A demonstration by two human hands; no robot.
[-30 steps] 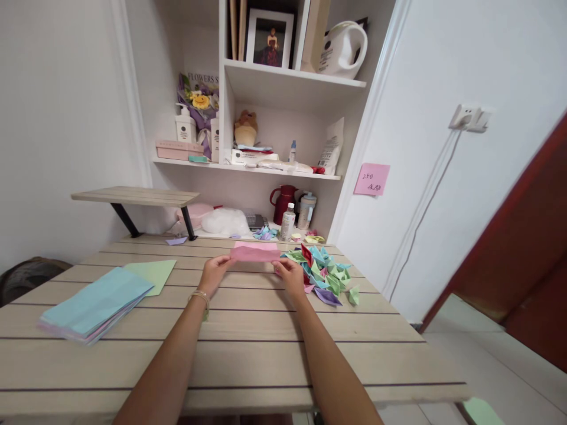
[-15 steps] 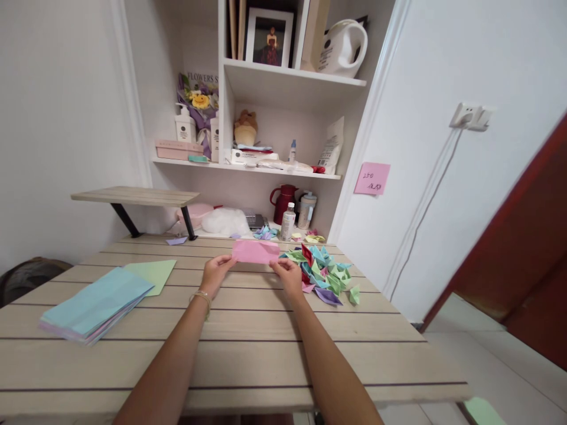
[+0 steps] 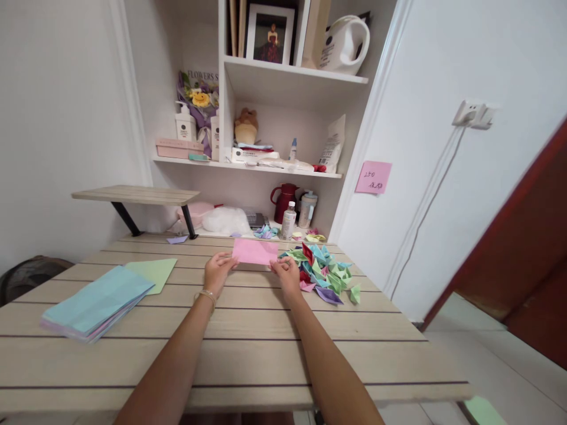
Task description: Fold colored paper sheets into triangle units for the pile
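Between my two hands a rectangle of pink paper (image 3: 255, 251) is held up at the far middle of the table. My left hand (image 3: 218, 271) pinches its lower left corner, and my right hand (image 3: 286, 274) pinches the lower right one. Just beyond my right hand lies a heap of small folded paper boats (image 3: 325, 271) in green, blue, red, pink and purple. To the left rests a stack of blue, pink and purple paper (image 3: 100, 300), overlapping a light green sheet (image 3: 155, 273).
The slatted wooden table (image 3: 239, 354) meets a white shelf unit (image 3: 283, 77). A small raised shelf (image 3: 135, 193) on black legs stands at the back left. A plastic bottle (image 3: 288, 221), a red jug (image 3: 284, 202) and more folded paper (image 3: 266, 232) sit at the back.
The pink paper is tilted a little more toward me and shows more of its face. Both hands keep their pinch on it, nearly in the same place.
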